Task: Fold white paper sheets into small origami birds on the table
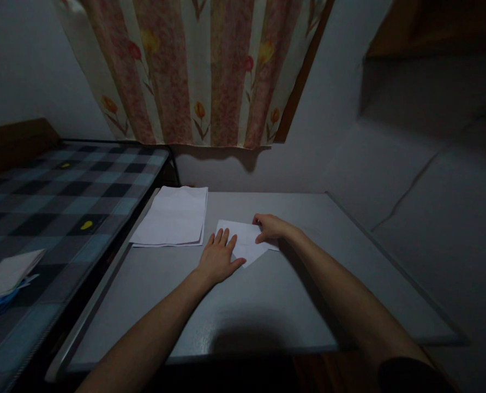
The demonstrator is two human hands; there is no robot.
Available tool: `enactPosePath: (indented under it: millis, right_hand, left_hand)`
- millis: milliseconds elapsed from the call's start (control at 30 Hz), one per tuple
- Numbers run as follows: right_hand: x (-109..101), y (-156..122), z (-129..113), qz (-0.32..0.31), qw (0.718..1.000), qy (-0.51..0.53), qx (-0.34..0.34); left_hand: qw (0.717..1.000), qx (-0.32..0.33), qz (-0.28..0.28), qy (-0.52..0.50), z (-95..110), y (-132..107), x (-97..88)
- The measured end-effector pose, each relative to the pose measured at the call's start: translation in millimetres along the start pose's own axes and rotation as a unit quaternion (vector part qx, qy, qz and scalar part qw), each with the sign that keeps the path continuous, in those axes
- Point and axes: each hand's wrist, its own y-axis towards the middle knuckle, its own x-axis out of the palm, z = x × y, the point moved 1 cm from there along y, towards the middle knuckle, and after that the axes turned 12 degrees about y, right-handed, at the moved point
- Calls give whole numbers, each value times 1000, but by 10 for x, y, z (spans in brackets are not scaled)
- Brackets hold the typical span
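1 brown wooden board [16, 144] is standing at the far left, well apart from the grey table [144, 289]. A plaid mattress [115, 169] bearing 2 yellow hearts [86, 225] is stretching along the table's left side, where a pale flat item [11, 270], paper or cloth, is lying over something blue [1, 303] that I cannot identify. A stack of white paper [173, 215] is resting at the table's far left corner. Beyond the table's far edge, a striped tulip-print curtain [197, 71] is hanging. Near the table's middle, the left hand [218, 262] is lying palm down, fingers spread, touching the left part of a folded white sheet [245, 234]. That sheet is lying on the table's middle, 1 angled corner pointing toward the near edge. The right hand [269, 226] is curling its fingers over the sheet's right side; whether it is pinching the paper, I cannot tell. A black sleeve [410, 375] is showing at the table's near right. Right of the table, a long crack [406, 192] is climbing the wall [328, 109], and a wooden shelf [443, 27] is jutting out higher up.
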Motion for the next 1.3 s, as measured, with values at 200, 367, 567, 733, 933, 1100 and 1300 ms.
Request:
enactPosePath:
  millis: [200,367,567,733,933,1100,1300]
  right_hand:
    - [-18,-24,-64,-21,999,-49,7]
    - [-105,-91,-118,-12,1000,-16,-9]
    - [-354,-228,-214,161,985,-38,-53]
    - [-233,-397,-249,368,905,-145,-157]
    - [298,-554,-165,315,878,-214,-291]
    - [536,-613,-82,223,919,-164,-280]
    - [630,-718,0,221,928,-96,-283]
  left_hand:
    - [1000,5,28,6,3,-14,-53]
    - [996,25,79,11,-18,-21,-178]
    - [987,20,156,-13,-48,-39,-249]
    - [947,39,318,-20,-71,-64,-204]
    - [936,62,347,5,-79,-59,-184]
    - [971,143,192,-7,-95,15,-122]
    - [978,172,110,-36,-121,53,-25]
